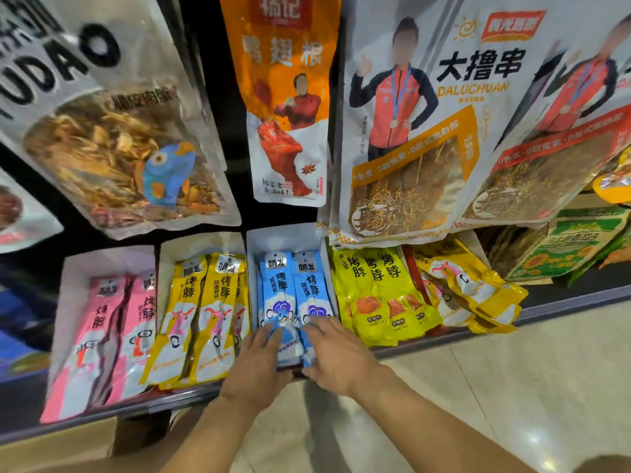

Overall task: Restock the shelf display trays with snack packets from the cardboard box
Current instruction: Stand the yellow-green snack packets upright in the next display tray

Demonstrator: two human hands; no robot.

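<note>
The left hand (260, 359) and right hand (338, 349) are pressing straight, spread fingers onto the blue snack packets (280, 288) lying beneath them in the white tray (286, 237), the cardboard box (58, 445) sitting left of the left forearm.

We work bare-armed. Our left hand (261, 361) and right hand (336, 355) show just below the middle of the frame, both uncovered, with knuckles and tendon lines faint across their backs. Our forearms (211, 428) are bare from the wrists to the lower edge of the frame, the left at bottom centre, the right toward the lower right. The fingertips are blurred, so we cannot make out the nails. A rounded shape (601, 466) in the bottom right corner is too cropped to tell.
</note>
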